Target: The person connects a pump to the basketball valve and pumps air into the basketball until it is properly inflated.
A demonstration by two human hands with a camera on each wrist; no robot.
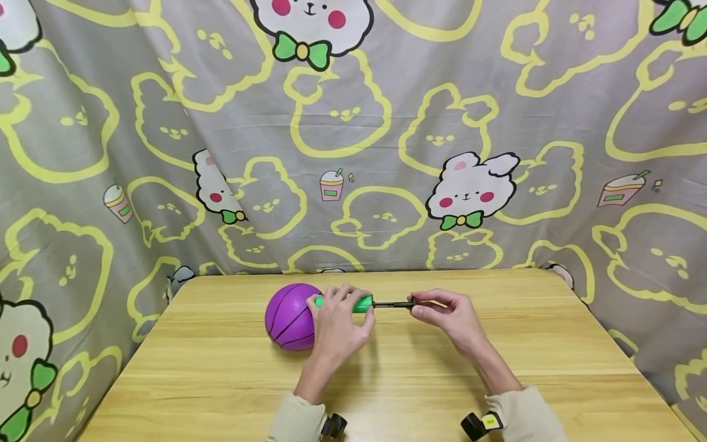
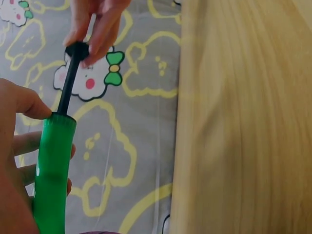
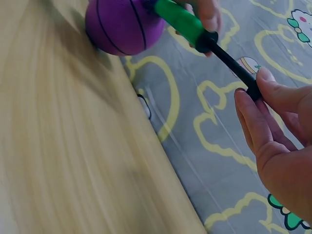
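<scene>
A green hand pump [image 1: 363, 304] with a black rod lies level above the table, its left end against a purple ball [image 1: 293, 317] with black seams. My left hand [image 1: 339, 322] grips the green barrel; in the left wrist view the barrel [image 2: 54, 175] runs along the fingers. With thumb and fingertips, my right hand [image 1: 450, 316] pinches the black handle [image 3: 253, 91] at the rod's far end. The rod [image 3: 231, 62] is drawn well out of the barrel. How the pump meets the ball is hidden behind my left hand.
Under the ball and hands is a wood-grain table [image 1: 221, 380]. A grey curtain [image 1: 381, 123] with yellow outlines and white cartoon rabbits hangs behind the table and along its sides. Both wrists wear black devices below beige sleeves [image 1: 525, 417].
</scene>
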